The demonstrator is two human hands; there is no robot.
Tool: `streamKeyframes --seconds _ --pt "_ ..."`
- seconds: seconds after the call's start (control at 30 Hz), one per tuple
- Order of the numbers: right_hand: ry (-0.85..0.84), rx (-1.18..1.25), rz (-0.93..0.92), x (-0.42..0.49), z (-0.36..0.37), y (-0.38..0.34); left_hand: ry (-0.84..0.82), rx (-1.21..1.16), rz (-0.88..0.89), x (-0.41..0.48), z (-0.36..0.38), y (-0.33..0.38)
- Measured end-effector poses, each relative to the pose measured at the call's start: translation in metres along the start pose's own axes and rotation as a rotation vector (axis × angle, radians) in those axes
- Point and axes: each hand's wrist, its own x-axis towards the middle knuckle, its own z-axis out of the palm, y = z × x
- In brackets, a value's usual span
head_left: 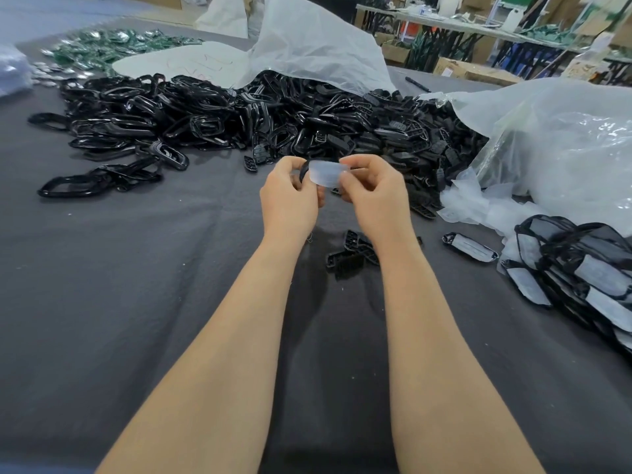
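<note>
Both my hands are raised over the middle of a table covered in dark grey cloth (143, 302). My left hand (290, 196) grips a black plastic frame piece (303, 172), of which only a curved edge shows past the fingers. My right hand (372, 193) pinches a small translucent white film piece (326, 172) that lies against the black piece between the two hands. Which part of the black piece the film covers is hidden by my fingers.
A big heap of black plastic frames (212, 118) lies across the far table. Finished film-covered pieces (581, 271) are stacked at the right, with clear plastic bags (564, 142) behind. A few loose black inserts (352, 254) lie under my right wrist. Green parts (102, 49) lie far left.
</note>
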Motion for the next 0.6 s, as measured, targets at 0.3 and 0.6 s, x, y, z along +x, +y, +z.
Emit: streamKeyframes --seconds 0.3,0.6 --pt "0.214 -0.251 -0.083 -0.0003 0.0087 0.0079 -0.031 0.079 0.085 -0.0042 0.0022 0.0030" --pt "0.182 -0.164 -0.121 -0.0028 0.0108 0.0094 0.000 -0.049 0.030 -0.0020 0.0014 0.0031"
